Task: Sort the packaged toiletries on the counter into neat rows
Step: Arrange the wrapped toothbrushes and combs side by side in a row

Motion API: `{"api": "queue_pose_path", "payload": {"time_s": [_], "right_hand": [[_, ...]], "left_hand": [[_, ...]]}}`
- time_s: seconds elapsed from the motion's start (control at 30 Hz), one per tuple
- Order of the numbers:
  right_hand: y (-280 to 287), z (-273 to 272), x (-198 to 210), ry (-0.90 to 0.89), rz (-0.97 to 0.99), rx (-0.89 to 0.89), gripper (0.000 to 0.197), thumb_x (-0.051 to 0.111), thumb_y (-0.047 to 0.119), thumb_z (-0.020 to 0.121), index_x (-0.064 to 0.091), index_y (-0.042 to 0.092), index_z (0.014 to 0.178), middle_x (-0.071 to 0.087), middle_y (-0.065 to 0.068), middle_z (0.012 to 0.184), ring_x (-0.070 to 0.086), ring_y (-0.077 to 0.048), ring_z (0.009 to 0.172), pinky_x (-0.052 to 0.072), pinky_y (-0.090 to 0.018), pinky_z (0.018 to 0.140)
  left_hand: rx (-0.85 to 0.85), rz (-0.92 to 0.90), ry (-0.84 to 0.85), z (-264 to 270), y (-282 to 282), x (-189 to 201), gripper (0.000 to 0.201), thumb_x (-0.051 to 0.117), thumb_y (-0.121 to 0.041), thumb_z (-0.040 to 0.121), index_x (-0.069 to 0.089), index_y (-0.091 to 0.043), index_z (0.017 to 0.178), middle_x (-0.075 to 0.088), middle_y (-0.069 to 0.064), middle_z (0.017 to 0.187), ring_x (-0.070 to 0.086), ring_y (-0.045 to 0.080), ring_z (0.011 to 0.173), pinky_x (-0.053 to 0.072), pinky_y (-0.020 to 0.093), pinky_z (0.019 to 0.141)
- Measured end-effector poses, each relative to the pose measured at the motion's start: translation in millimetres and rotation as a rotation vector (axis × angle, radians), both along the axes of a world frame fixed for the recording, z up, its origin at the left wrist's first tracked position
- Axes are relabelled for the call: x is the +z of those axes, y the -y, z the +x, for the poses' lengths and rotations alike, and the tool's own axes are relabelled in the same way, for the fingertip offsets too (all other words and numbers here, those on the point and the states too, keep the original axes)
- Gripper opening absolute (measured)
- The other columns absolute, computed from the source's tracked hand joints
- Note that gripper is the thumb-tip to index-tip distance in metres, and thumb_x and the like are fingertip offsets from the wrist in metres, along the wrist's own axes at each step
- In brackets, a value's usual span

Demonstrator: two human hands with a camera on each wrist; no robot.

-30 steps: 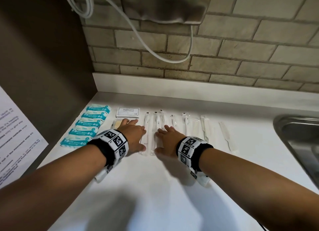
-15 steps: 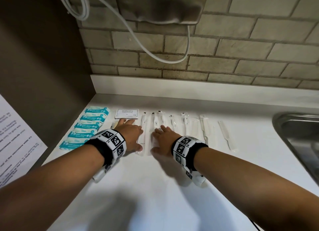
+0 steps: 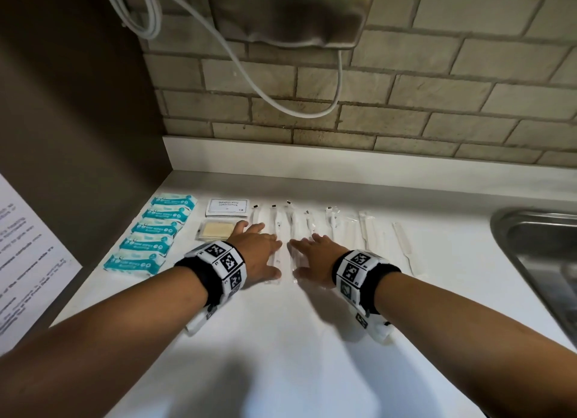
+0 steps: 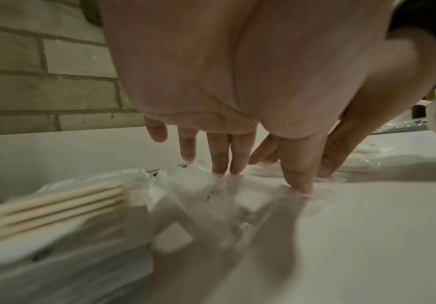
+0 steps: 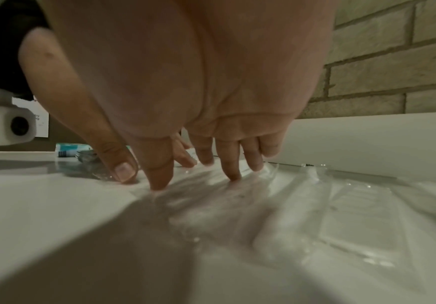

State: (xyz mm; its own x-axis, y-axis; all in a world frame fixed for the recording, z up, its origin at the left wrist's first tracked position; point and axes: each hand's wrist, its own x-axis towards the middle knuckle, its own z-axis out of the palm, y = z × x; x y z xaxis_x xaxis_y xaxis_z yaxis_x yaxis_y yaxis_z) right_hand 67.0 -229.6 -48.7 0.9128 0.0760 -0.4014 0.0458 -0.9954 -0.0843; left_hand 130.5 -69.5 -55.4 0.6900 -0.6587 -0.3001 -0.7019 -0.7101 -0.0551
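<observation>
Both hands lie flat on the white counter [image 3: 281, 339], fingers straight, pressing down on clear-wrapped toothbrush packets [image 3: 276, 230] that run side by side toward the brick wall. The left hand [image 3: 256, 255] has its fingertips [image 4: 220, 162] on the crinkled plastic of the packets just right of a clear pack of pale wooden sticks [image 3: 217, 230]; the right hand [image 3: 315, 255] presses the neighbouring packets with spread fingers [image 5: 231, 164], thumb down on the counter, gripping nothing. Behind the stick pack sits a white sachet [image 3: 227, 206] printed "SHAMPOO WITH CONDITIONER". To the left, five teal-and-white packets [image 3: 153, 231] form a slanted column along the dark side panel; their lettering is too small to read. Further right lie more clear sleeves and a white comb [image 3: 402, 245], apart from the rest. A steel sink [image 3: 537, 255] edges the counter at right, and a printed sheet [image 3: 28, 255] hangs at left, its text illegible. Both wrists wear black bands with square black-and-white markers.
</observation>
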Motion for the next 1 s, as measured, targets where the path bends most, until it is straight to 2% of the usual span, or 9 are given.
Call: {"api": "queue_pose_path", "payload": {"time_s": [0.13, 0.27, 0.43, 0.63, 0.77, 0.87, 1.0], "right_hand": [[2.3, -1.1, -3.0, 0.013, 0.002, 0.006, 0.068, 0.044, 0.041, 0.097, 0.013, 0.019, 0.153, 0.029, -0.006, 0.156, 0.018, -0.029, 0.146, 0.018, -0.04, 0.117], [1.6, -0.3, -4.1, 0.013, -0.012, 0.014, 0.069, 0.044, 0.04, 0.097, 0.011, 0.017, 0.154, 0.025, -0.008, 0.158, 0.013, -0.03, 0.148, 0.015, -0.04, 0.118], [0.4, -0.4, -4.3, 0.015, -0.02, 0.023, 0.069, 0.044, 0.039, 0.097, 0.011, 0.017, 0.154, 0.025, -0.01, 0.158, 0.015, -0.031, 0.147, 0.014, -0.04, 0.118], [-1.5, 1.1, -5.2, 0.004, 0.021, -0.008, 0.07, 0.042, 0.037, 0.098, 0.003, 0.02, 0.154, 0.018, -0.009, 0.16, 0.01, -0.029, 0.149, 0.008, -0.039, 0.12], [0.5, -0.4, -1.7, 0.019, 0.017, -0.011, 0.074, 0.043, 0.042, 0.097, 0.001, 0.021, 0.154, 0.016, -0.01, 0.161, 0.008, -0.031, 0.149, 0.008, -0.04, 0.12], [10.5, -3.0, 4.3, 0.065, -0.001, -0.055, 0.072, 0.041, 0.045, 0.098, 0.004, 0.021, 0.154, 0.013, -0.008, 0.161, 0.006, -0.03, 0.15, 0.006, -0.041, 0.12], [36.6, -5.0, 5.1, 0.082, -0.086, -0.119, 0.06, 0.037, 0.038, 0.1, 0.018, 0.017, 0.153, 0.018, -0.007, 0.16, 0.007, -0.03, 0.149, 0.006, -0.041, 0.121]], "left_hand": [[0.021, -0.011, 0.004, 2.2, 2.1, -0.6, 0.076, 0.042, -0.066, 0.088, 0.028, -0.026, 0.151, 0.025, -0.005, 0.16, 0.007, 0.022, 0.15, -0.001, 0.049, 0.117], [0.017, -0.017, 0.003, 1.1, 3.9, 1.0, 0.075, 0.042, -0.066, 0.088, 0.03, -0.026, 0.151, 0.027, -0.006, 0.159, 0.008, 0.022, 0.15, 0.0, 0.049, 0.117], [0.013, -0.019, -0.005, -0.5, 2.1, 3.0, 0.074, 0.045, -0.064, 0.088, 0.031, -0.027, 0.15, 0.028, -0.008, 0.158, 0.008, 0.02, 0.15, -0.001, 0.049, 0.118], [0.041, -0.034, -0.03, 2.4, -1.9, 0.9, 0.075, 0.045, -0.065, 0.086, 0.031, -0.029, 0.15, 0.027, -0.007, 0.159, 0.008, 0.02, 0.15, -0.001, 0.048, 0.118], [0.035, -0.076, -0.01, 2.5, -2.1, 1.0, 0.075, 0.046, -0.066, 0.086, 0.032, -0.029, 0.149, 0.03, -0.007, 0.158, 0.008, 0.021, 0.149, -0.001, 0.048, 0.118], [-0.001, -0.161, 0.035, 3.2, 5.3, 5.6, 0.07, 0.047, -0.065, 0.086, 0.037, -0.029, 0.146, 0.034, -0.008, 0.155, 0.011, 0.022, 0.148, 0.0, 0.047, 0.117], [-0.066, -0.203, 0.043, 1.6, 31.9, 14.4, 0.063, 0.045, -0.059, 0.091, 0.041, -0.027, 0.145, 0.035, -0.007, 0.155, 0.011, 0.021, 0.148, 0.001, 0.045, 0.117]]}}
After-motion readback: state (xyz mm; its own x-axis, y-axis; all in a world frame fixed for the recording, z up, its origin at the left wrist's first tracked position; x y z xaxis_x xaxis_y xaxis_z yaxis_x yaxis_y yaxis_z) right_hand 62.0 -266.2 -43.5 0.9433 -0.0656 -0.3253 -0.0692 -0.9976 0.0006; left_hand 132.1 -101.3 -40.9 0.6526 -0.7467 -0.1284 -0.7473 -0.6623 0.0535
